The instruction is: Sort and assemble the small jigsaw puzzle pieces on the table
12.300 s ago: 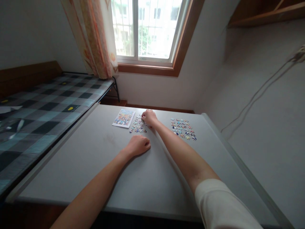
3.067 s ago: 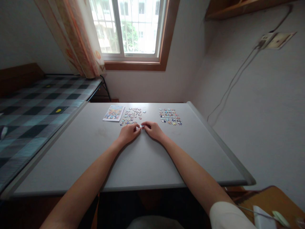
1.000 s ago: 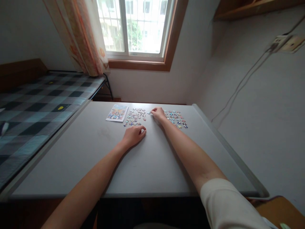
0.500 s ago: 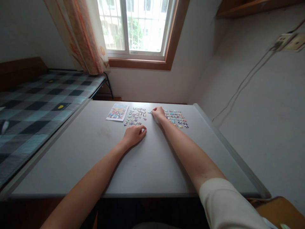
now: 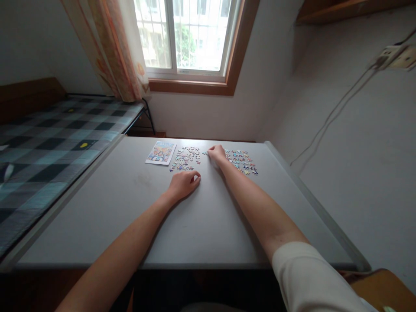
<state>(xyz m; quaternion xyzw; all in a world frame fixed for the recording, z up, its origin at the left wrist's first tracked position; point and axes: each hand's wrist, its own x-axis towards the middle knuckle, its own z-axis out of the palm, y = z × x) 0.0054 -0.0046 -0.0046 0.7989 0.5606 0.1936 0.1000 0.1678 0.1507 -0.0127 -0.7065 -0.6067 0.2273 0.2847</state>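
Note:
My right hand (image 5: pixel 217 154) reaches over the far part of the table, its fingertips closed on a small light-blue puzzle piece (image 5: pixel 204 153). Under and right of that hand lies a spread of loose colourful puzzle pieces (image 5: pixel 241 160), partly hidden by it. Nearer to me, my left hand (image 5: pixel 183 184) rests on the tabletop, fingers curled and thumb meeting the index finger, with nothing visible in them. Just beyond it is another group of loose pieces (image 5: pixel 186 158). To the left of these lies a colourful printed picture sheet (image 5: pixel 160 153).
The grey-white table (image 5: pixel 113 208) has raised edges on both sides. A bed with a checked cover (image 5: pixel 65 130) stands at the left. Ahead are a window (image 5: pixel 195 39) and a curtain (image 5: pixel 110 47). A cable (image 5: pixel 334 115) hangs along the right wall from a socket (image 5: pixel 390 57).
Both hands stay almost in place, the right one still at the same puzzle piece. The whole view has shifted very slightly.

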